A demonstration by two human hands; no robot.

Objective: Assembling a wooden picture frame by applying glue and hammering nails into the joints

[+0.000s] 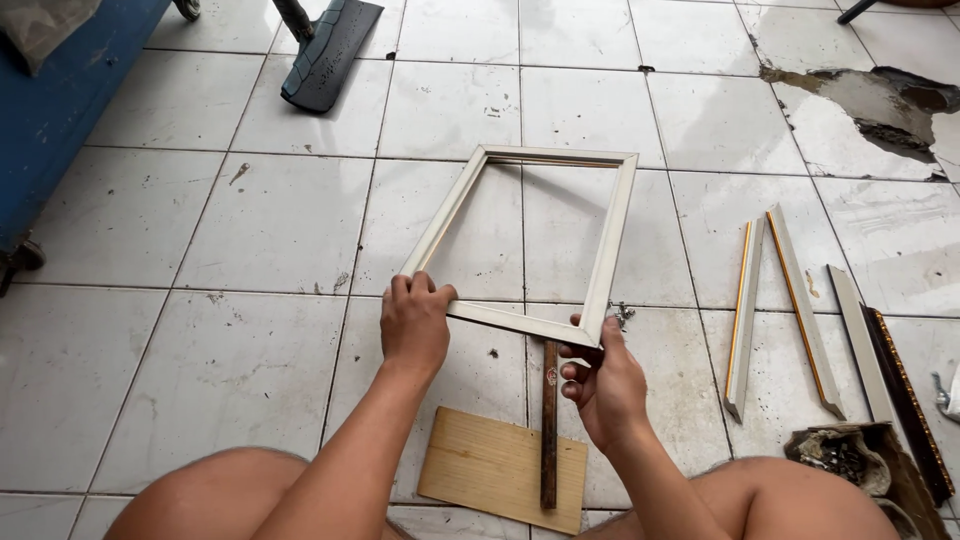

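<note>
An empty rectangular picture frame (610, 240) of pale silver-white moulding is held tilted above the white tiled floor. My left hand (414, 325) grips its near left corner, fingers curled over the edge. My right hand (601, 382) grips the near right corner from below, thumb on the moulding. Under the hands lie a small plywood board (480, 465) and a dark narrow wooden strip (549, 425) resting across it. My bare knees show at the bottom of the view.
Loose moulding pieces with gold edges (745, 310) (805, 310) lie to the right, beside a dark ornate strip (905, 395). A small metal part (623, 314) lies by the frame's corner. A blue cabinet (55, 110) stands at left, a dark pad (330, 55) behind, broken tile (880, 110) at far right.
</note>
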